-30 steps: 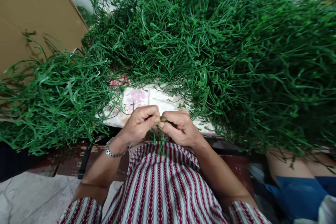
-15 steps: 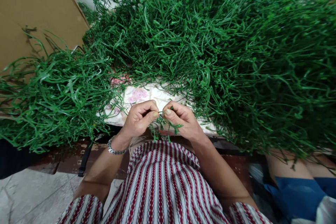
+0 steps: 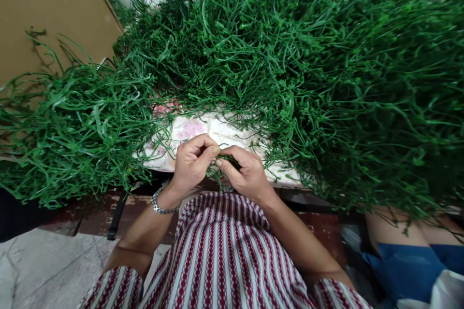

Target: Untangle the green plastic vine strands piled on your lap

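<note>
My left hand (image 3: 194,161) pinches thumb to forefinger on a thin green stem; a metal-band watch circles that wrist. Touching it at the fingertips, my right hand (image 3: 248,174) curls round a small bunch of green sprigs (image 3: 214,172), its thumb set below the forefinger. Part of the bunch dangles under the fingers above my lap, and the rest is hidden by them. Beyond both hands rises a big heap of thin, tangled green stems (image 3: 235,43) with small bud-like tips. A smaller pile of the same stems (image 3: 90,125) lies to the left.
White flowered cloth (image 3: 213,128) shows under the stems in front of me. Brown cardboard (image 3: 47,0) stands at the back left. At the lower right are another person's legs in blue shorts (image 3: 409,265). A dark strap (image 3: 116,217) hangs at the left over a worn reddish-brown edge.
My right hand has shifted left and its thumb has dropped away from the forefinger. The short gap between my fingertips has closed. The sprigs under my right hand show less now.
</note>
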`<state>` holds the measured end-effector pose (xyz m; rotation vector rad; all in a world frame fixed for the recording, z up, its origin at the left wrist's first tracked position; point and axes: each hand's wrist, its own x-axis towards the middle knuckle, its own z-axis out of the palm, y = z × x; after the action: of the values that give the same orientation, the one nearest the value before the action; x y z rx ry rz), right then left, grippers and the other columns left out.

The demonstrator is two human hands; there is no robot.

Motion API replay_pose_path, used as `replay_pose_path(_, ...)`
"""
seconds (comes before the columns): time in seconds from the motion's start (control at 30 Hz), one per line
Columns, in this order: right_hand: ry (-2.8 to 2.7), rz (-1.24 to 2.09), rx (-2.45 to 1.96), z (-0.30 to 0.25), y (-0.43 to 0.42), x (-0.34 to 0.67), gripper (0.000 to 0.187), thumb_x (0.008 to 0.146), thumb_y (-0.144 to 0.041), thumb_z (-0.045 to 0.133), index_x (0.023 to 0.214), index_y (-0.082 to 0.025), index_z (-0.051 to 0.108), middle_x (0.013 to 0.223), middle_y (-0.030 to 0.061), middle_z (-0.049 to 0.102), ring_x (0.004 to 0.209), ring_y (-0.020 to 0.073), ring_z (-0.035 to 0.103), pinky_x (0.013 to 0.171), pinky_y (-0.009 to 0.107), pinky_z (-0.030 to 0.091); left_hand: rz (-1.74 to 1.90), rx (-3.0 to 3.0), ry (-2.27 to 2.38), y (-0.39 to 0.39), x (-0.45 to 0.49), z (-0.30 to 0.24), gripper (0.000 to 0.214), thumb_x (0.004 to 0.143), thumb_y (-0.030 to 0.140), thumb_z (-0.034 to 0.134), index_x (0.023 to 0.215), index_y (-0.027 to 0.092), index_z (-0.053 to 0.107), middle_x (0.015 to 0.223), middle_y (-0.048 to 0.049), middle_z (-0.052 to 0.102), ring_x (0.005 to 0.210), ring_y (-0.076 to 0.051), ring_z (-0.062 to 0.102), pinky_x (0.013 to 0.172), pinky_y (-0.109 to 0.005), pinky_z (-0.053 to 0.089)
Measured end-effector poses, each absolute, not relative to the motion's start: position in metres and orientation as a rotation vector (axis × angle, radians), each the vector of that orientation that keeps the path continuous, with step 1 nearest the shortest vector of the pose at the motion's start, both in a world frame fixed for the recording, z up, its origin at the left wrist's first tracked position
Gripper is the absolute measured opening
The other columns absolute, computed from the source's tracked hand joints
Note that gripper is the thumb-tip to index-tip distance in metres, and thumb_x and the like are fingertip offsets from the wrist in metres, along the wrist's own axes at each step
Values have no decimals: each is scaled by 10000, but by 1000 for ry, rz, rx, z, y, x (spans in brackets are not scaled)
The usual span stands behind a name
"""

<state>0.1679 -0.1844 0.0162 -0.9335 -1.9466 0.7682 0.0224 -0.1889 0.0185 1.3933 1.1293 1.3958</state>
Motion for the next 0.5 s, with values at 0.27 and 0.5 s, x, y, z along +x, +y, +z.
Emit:
replay_pose_path(0.27,-2050,520,-833,15,-182,163,173,862,-194,469,695,-174,510,598,-10,481,542,93,431,533,234,321,1414,1273,1217,-191,32,14,265,830,335,548,652,168,445,563,49,329,509,-70,278,473,-217,246)
replay_pose_path(0.5,-2100,228,-832,11,-189,154,247,803,-140,433,563,-194,415,505,-18,387,481,105,329,500,279,245,1464,1363,1402,-177,31,12,248,855,301,491,650,180,423,549,51,334,504,-80,299,472,-224,252)
